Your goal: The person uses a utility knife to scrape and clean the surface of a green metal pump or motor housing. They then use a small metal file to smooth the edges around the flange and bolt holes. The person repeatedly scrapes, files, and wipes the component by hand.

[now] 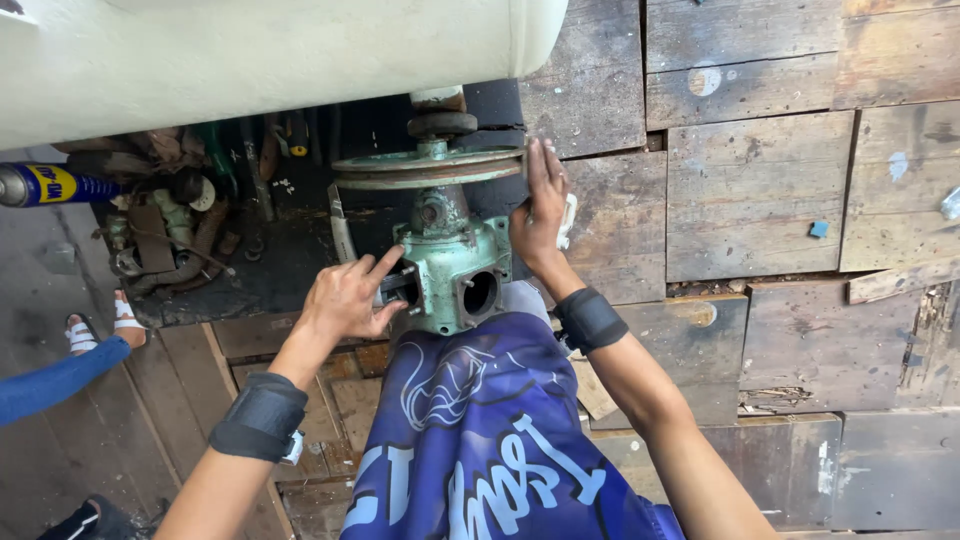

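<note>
Head view, looking straight down. The green pump body (pixel 452 268) sits at frame centre, resting against the person's lap, which is covered by blue printed cloth (pixel 480 430). Its shaft points toward the top of the frame and carries a grooved pulley wheel (pixel 428 167), seen nearly edge-on.

Left hand (pixel 345 298): at the pump's left side port, index finger stretched out onto the casting, the other fingers curled around the dark flange opening there. It is partly closed; whether it pinches a small part or only feels the port, cannot tell.

Right hand (pixel 538 210): palm flat and fingers spread against the right rim of the pulley wheel, open, pressing more than gripping. Both wrists carry black straps.

A round open port faces the camera on the pump's lower right face, with stud holes around it.

Surroundings: worn wooden plank floor (pixel 760 200) fills the right half. A large cream cylinder (pixel 250 50) spans the upper left. Below it, a cluster of rusty fittings and tools (pixel 170 220) and a blue and yellow spray can (pixel 45 184) at the left edge. Another person's sandalled foot (pixel 100 325) shows at middle left.

Judged step: bracing or turning the pulley while checking the side port. The next move calls for a firm hold on the wheel rim and fingers kept out of the port.
</note>
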